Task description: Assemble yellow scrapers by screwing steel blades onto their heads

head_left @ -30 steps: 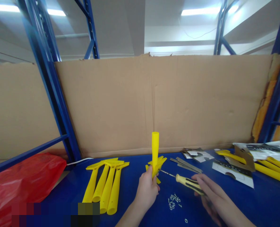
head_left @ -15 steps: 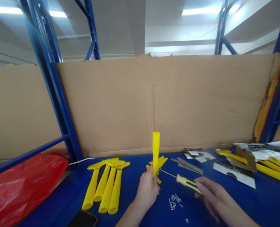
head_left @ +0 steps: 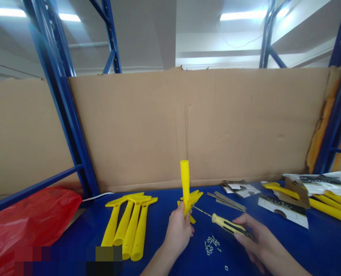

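My left hand (head_left: 179,226) is closed around the head end of a yellow scraper handle (head_left: 185,178), its hollow tube pointing up. In my right hand (head_left: 258,239) is a screwdriver (head_left: 226,224) with a pale yellow and black grip, held between thumb and fingers. Its shaft points left, and the tip meets the head of the handle beside my left fingers. The exact contact is too small to make out. Below the screwdriver lie several small screws and nuts (head_left: 212,244). Behind my left hand are more yellow plastic pieces (head_left: 197,196), partly hidden.
Several yellow handles (head_left: 138,230) lie side by side at left, near a red plastic bag (head_left: 32,218). Thin metal blades (head_left: 228,202) rest behind the screws. At right are a printed card sleeve (head_left: 282,211) and more yellow handles (head_left: 328,209). A cardboard sheet (head_left: 230,126) stands at the back.
The upright tube has tipped slightly left in my left hand. My right thumb and fingers have shifted on the screwdriver grip, and the screwdriver has moved a little left.
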`<state>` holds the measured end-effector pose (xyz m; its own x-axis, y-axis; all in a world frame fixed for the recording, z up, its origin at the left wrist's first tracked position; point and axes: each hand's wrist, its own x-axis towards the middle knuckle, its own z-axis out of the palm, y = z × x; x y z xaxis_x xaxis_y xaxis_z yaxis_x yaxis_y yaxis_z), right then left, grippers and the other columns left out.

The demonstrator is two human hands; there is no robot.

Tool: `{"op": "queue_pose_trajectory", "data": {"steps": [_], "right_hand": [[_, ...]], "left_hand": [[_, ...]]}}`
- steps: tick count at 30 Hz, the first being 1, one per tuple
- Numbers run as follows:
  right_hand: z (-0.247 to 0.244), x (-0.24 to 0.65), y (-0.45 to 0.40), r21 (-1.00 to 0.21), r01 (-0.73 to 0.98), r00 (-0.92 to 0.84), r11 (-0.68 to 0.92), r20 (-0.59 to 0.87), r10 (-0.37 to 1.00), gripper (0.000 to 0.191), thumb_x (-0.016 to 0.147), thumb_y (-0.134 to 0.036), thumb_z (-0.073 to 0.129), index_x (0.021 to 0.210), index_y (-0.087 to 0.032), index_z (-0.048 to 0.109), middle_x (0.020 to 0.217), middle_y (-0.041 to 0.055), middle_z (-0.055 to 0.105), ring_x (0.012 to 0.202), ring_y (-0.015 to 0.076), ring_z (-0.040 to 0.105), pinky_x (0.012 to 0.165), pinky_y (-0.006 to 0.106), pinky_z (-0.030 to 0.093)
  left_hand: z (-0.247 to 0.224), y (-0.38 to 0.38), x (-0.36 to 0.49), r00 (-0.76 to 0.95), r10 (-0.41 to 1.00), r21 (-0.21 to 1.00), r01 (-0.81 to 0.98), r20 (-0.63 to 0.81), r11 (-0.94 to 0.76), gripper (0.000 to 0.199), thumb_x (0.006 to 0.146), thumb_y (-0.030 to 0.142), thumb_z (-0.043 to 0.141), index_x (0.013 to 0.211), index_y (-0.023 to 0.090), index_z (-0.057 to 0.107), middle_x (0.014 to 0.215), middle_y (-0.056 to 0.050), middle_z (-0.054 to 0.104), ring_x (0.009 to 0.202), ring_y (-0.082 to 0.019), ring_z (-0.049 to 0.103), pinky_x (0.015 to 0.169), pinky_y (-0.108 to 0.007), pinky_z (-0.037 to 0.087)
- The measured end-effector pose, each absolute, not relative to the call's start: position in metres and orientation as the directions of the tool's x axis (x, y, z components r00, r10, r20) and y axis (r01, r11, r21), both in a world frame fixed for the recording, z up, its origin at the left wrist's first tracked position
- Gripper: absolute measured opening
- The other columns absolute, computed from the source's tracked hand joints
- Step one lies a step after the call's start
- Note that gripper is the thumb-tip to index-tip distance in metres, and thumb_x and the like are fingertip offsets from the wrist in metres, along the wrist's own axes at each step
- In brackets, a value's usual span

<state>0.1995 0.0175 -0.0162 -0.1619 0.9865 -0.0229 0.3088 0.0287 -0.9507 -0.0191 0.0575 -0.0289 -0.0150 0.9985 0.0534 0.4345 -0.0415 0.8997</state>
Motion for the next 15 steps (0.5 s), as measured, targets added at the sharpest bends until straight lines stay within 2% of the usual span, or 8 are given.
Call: {"op": "queue_pose_trajectory", "data": {"steps": [3,5,8,10,12,15], "right_hand": [[-0.0192,0.2007,0.0234,-0.945,0.327,-0.114,-0.019,-0.06,0.992,0.047,0.076,-0.069,0.042,0.079,-0.022,0.047,0.034,-0.011,0.036,0.025,0.0053,0.029,0.025,0.015,0.025],[-0.0189,0.2,0.0244,-0.952,0.3,-0.073,-0.064,-0.089,0.993,0.05,0.077,-0.071,0.035,0.079,-0.022,0.046,0.033,-0.0103,0.036,0.024,0.0067,0.031,0.024,0.016,0.025],[-0.0159,0.1981,0.0205,-0.971,0.228,-0.044,-0.069,-0.081,0.996,0.051,0.073,-0.066,0.047,0.102,-0.025,0.043,0.042,-0.0119,0.043,0.026,0.0063,0.032,0.023,0.015,0.029],[-0.0145,0.198,0.0175,-0.98,0.198,-0.062,-0.031,-0.044,0.997,0.053,0.071,-0.06,0.056,0.109,-0.028,0.037,0.047,-0.0134,0.045,0.026,0.0036,0.029,0.025,0.014,0.031],[-0.0152,0.1993,0.0171,-0.978,0.21,-0.105,-0.012,-0.035,0.994,0.05,0.069,-0.058,0.06,0.102,-0.027,0.039,0.045,-0.0144,0.041,0.027,0.0021,0.025,0.026,0.013,0.029],[-0.0194,0.2015,0.0219,-0.966,0.259,-0.137,-0.022,-0.059,0.989,0.047,0.071,-0.067,0.051,0.09,-0.024,0.043,0.037,-0.0144,0.032,0.024,0.0041,0.025,0.024,0.014,0.025]], "left_hand": [[-0.0329,0.059,-0.0205,0.011,0.996,0.887,0.453,0.09,-0.085,0.02,0.086,0.006,0.037,0.098,0.016,0.05,0.083,-0.003,0.061,0.044,-0.006,0.053,0.037,-0.016,0.044],[-0.0362,0.0604,-0.0216,0.018,0.992,0.875,0.468,0.129,-0.122,0.018,0.085,0.007,0.04,0.096,0.016,0.052,0.081,-0.003,0.061,0.045,-0.006,0.053,0.039,-0.016,0.043],[-0.038,0.0612,-0.0222,0.01,0.99,0.876,0.464,0.144,-0.132,0.017,0.085,0.007,0.042,0.094,0.016,0.052,0.083,-0.003,0.061,0.045,-0.005,0.053,0.039,-0.014,0.043],[-0.0363,0.0604,-0.0218,0.006,0.993,0.885,0.453,0.116,-0.106,0.016,0.086,0.008,0.041,0.094,0.017,0.052,0.081,-0.002,0.061,0.044,-0.004,0.053,0.038,-0.014,0.042],[-0.0338,0.0591,-0.0211,0.008,0.995,0.888,0.451,0.101,-0.094,0.015,0.086,0.009,0.041,0.094,0.017,0.051,0.078,-0.001,0.06,0.043,-0.005,0.053,0.037,-0.014,0.042],[-0.0322,0.0581,-0.0205,0.009,0.995,0.885,0.456,0.102,-0.095,0.017,0.087,0.008,0.039,0.096,0.017,0.051,0.078,-0.001,0.06,0.043,-0.005,0.054,0.037,-0.014,0.042]]}}
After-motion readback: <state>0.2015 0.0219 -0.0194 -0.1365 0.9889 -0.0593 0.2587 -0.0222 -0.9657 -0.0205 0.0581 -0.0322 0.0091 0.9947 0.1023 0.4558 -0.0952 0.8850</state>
